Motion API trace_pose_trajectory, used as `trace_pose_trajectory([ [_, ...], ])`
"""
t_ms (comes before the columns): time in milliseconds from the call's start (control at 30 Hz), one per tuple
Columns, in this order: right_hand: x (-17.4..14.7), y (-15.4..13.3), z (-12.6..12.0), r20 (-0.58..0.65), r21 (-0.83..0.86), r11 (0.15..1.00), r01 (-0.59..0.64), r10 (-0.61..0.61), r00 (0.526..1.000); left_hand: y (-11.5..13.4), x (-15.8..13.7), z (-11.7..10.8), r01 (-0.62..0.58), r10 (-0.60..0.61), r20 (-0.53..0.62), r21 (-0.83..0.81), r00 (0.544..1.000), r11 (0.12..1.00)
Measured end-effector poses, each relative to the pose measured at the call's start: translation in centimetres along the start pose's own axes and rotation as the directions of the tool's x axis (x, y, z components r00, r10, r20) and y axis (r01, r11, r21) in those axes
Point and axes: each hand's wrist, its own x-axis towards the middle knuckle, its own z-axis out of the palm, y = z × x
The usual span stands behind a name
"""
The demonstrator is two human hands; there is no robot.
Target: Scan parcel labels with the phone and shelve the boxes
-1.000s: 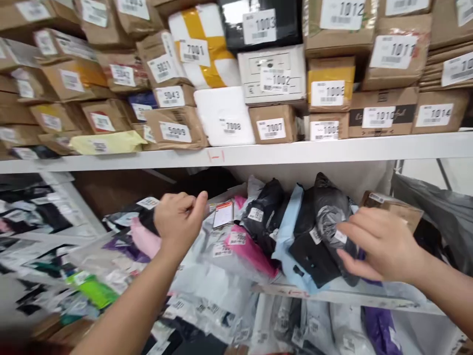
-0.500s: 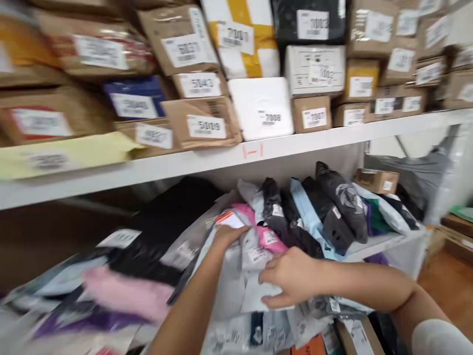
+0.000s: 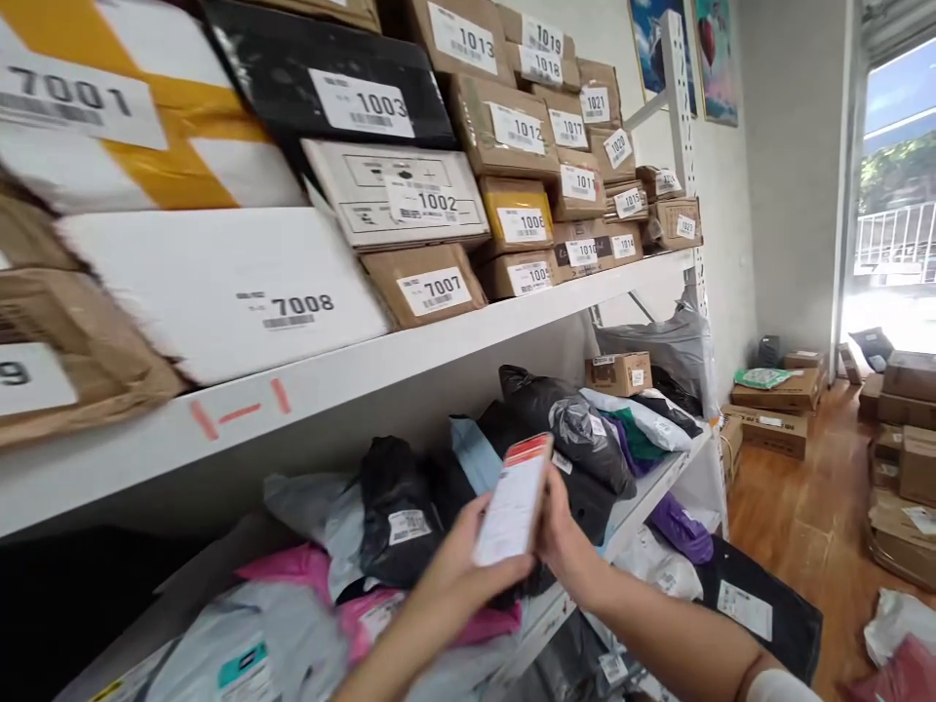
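Observation:
My left hand (image 3: 464, 565) is closed around a smartphone (image 3: 514, 502), its thumb across the lower edge. The phone's lit screen is mostly white with a red band at the top; its text is too blurred to read. My right hand (image 3: 566, 541) is at the phone's right side, gripping that edge, with some fingers hidden behind it. Below and around both hands lie bagged parcels: a black parcel (image 3: 399, 507), a pink parcel (image 3: 372, 614), a grey parcel (image 3: 255, 624) and a light-blue parcel (image 3: 475, 453).
Above, a white shelf edge (image 3: 439, 336) carries labelled boxes, among them a white box (image 3: 212, 283) marked 7008. A shelf upright (image 3: 706, 322) stands to the right. Cartons (image 3: 775, 429) and a black parcel (image 3: 760, 604) sit lower right, by the wooden floor (image 3: 804, 497).
The view has swung right along the shelf. My right hand has left the grey parcels and is now at the phone. The phone in my left hand is raised above the parcels.

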Motion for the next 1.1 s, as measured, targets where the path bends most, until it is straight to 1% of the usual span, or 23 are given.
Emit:
trace_pose_trajectory([
  [33,0.0,-0.5,-0.6,-0.134,0.045,0.997,0.061,-0.055,0.99,0.9,0.8,2.5,-0.011,0.012,0.075,-0.012,0.997,1.0],
  [67,-0.2,-1.1,-1.5,-0.258,0.073,0.99,0.117,-0.095,0.961,1.8,1.6,4.8,-0.027,0.028,0.136,-0.008,0.99,1.0],
  [100,-0.3,-1.9,-2.7,-0.367,0.096,0.983,0.16,-0.114,0.923,2.7,2.5,6.9,-0.052,0.048,0.212,0.014,0.976,0.999],
  [167,-0.7,-3.8,-6.0,-0.532,0.146,0.966,0.212,-0.104,0.84,4.6,5.0,10.1,-0.139,0.084,0.367,0.124,0.926,0.982],
  [200,-0.9,-4.8,-7.9,-0.591,0.169,0.959,0.228,-0.087,0.802,5.6,6.6,11.5,-0.199,0.104,0.421,0.19,0.901,0.961],
  [233,-1.0,-5.8,-10.1,-0.635,0.19,0.95,0.247,-0.073,0.769,6.7,8.6,12.7,-0.26,0.13,0.435,0.252,0.891,0.932],
  [267,-1.0,-6.8,-12.4,-0.666,0.214,0.942,0.257,-0.052,0.744,7.8,10.9,13.7,-0.305,0.17,0.393,0.31,0.904,0.9],
  [300,-1.1,-7.8,-14.7,-0.705,0.216,0.931,0.296,-0.061,0.707,8.9,13.6,14.7,-0.325,0.221,0.302,0.359,0.927,0.875],
  [333,-1.1,-8.7,-17.0,-0.747,0.214,0.919,0.332,-0.065,0.661,9.9,16.4,15.7,-0.308,0.26,0.17,0.396,0.95,0.865],
  [367,-1.2,-9.6,-19.2,-0.777,0.211,0.909,0.36,-0.067,0.626,10.7,19.2,16.5,-0.246,0.26,0.024,0.42,0.965,0.874],
  [400,-1.4,-10.4,-21.3,-0.8,0.206,0.903,0.377,-0.067,0.596,11.3,22.0,17.3,-0.136,0.196,-0.105,0.417,0.975,0.899],
  [433,-1.6,-11.1,-23.3,-0.811,0.198,0.901,0.387,-0.071,0.58,11.6,24.5,18.0,-0.013,0.096,-0.204,0.377,0.974,0.926],
  [467,-1.8,-11.7,-25.0,-0.818,0.199,0.899,0.391,-0.067,0.571,11.6,26.6,18.5,0.106,-0.016,-0.273,0.32,0.962,0.941],
  [500,-1.9,-12.2,-26.5,-0.819,0.204,0.898,0.39,-0.061,0.57,11.4,28.3,18.9,0.205,-0.119,-0.309,0.264,0.944,0.943],
  [533,-2.0,-12.7,-27.8,-0.815,0.215,0.898,0.384,-0.052,0.578,10.9,29.6,19.2,0.271,-0.193,-0.323,0.218,0.927,0.938],
  [567,-1.9,-13.0,-28.8,-0.804,0.231,0.898,0.374,-0.04,0.593,10.3,30.4,19.4,0.303,-0.231,-0.325,0.19,0.917,0.934],
  [600,-1.6,-13.2,-29.7,-0.785,0.248,0.899,0.361,-0.032,0.618,9.5,31.0,19.5,0.308,-0.239,-0.324,0.18,0.915,0.934],
  [667,0.0,-13.3,-30.9,-0.728,0.276,0.905,0.324,-0.023,0.686,7.6,31.5,19.6,0.258,-0.19,-0.327,0.179,0.926,0.949],
  [767,4.6,-12.5,-31.8,-0.602,0.318,0.915,0.25,-0.009,0.798,4.8,32.0,19.3,0.119,-0.073,-0.298,0.142,0.952,0.983],
  [833,8.4,-11.5,-31.9,-0.494,0.35,0.915,0.202,-0.003,0.869,3.2,32.6,18.8,0.067,-0.044,-0.247,0.087,0.968,0.994],
  [900,11.9,-10.3,-31.6,-0.38,0.353,0.923,0.155,-0.009,0.925,2.1,33.1,18.3,0.064,-0.051,-0.204,0.056,0.978,0.996],
  [1000,15.4,-8.6,-31.1,-0.309,0.361,0.928,0.091,0.028,0.951,1.4,33.6,17.8,0.047,-0.034,-0.197,0.058,0.98,0.997],
  [1100,16.5,-7.7,-30.5,-0.3,0.367,0.928,0.062,0.055,0.952,1.4,33.1,18.1,0.007,0.01,-0.244,0.07,0.97,0.998],
])
